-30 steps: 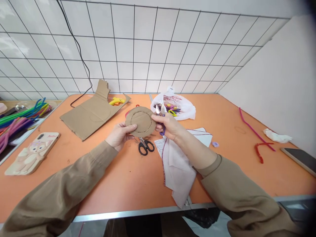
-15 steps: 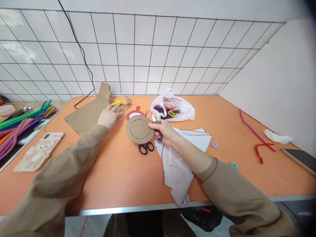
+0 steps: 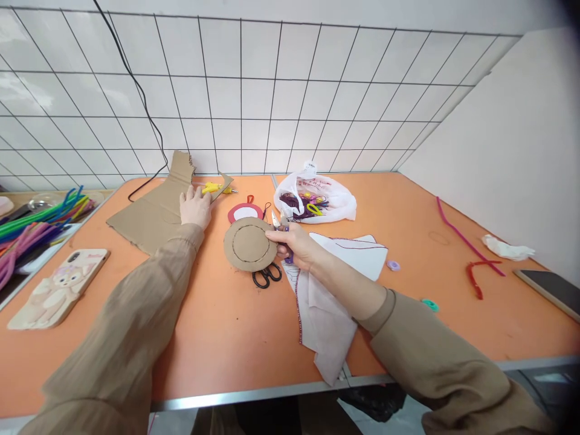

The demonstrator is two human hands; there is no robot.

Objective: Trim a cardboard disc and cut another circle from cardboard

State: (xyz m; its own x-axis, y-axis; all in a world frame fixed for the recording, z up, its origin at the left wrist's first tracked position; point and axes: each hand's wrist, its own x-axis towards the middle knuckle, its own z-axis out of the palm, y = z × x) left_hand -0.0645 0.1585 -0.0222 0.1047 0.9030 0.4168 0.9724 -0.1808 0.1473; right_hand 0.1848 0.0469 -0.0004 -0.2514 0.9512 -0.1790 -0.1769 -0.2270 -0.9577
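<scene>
My left hand [image 3: 196, 206] lies with its fingers extended on the right part of a large cardboard sheet [image 3: 140, 214]. Just right of its fingertips is a yellow tool [image 3: 211, 188], apparently a glue gun, partly behind a cardboard offcut [image 3: 223, 185]. Between thumb and fingers, my right hand [image 3: 296, 244] grips a round cardboard disc [image 3: 250, 243] with a drawn inner circle. Purple-handled scissors [image 3: 290, 256] are also in that hand, blades pointing up and away. Beneath the disc, black-handled scissors [image 3: 267, 275] show only their handles. A red-rimmed white round piece [image 3: 245, 212] lies behind the disc.
White fabric [image 3: 326, 302] spreads under my right forearm. A plastic bag [image 3: 338, 202] with coloured bits stands at the back. Pipe cleaners [image 3: 40, 226] and a cased phone [image 3: 58, 290] are left; red strips [image 3: 475, 278], tissue [image 3: 507, 248] and a dark phone [image 3: 550, 290] are right.
My left hand has drawn back from the yellow tool onto the cardboard sheet. The right hand keeps its hold on the disc, and the purple scissors' blades show more. The view has shifted slightly.
</scene>
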